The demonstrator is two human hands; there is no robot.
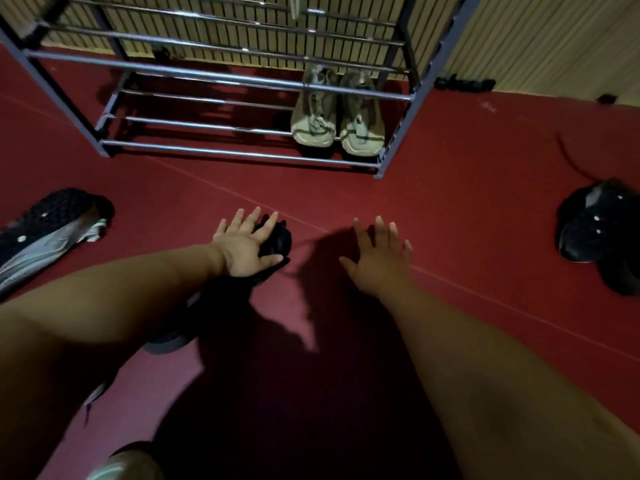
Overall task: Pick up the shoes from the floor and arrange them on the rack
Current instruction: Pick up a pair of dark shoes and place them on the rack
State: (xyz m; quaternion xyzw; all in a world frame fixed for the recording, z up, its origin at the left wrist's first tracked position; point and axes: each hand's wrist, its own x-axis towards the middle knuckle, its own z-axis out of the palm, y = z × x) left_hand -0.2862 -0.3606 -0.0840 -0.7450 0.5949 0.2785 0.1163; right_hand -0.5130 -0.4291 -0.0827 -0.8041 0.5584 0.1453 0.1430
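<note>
We see the scene through one wide-angle camera worn on the head, looking forward and steeply down at the chrome-barred metal shoe rack with grey uprights (242, 78), which it faces from close in front and above. On the near side of that rack the dark red floor (450, 202) fills most of the frame. The left hand (244, 245) and right hand (381, 258) reach toward the rack from the bottom corners, forearms large and close to the lens.

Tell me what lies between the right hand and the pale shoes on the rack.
Head view: only bare red floor with a thin pale line, then the rack's front bar, between right hand and pale shoes.
</note>
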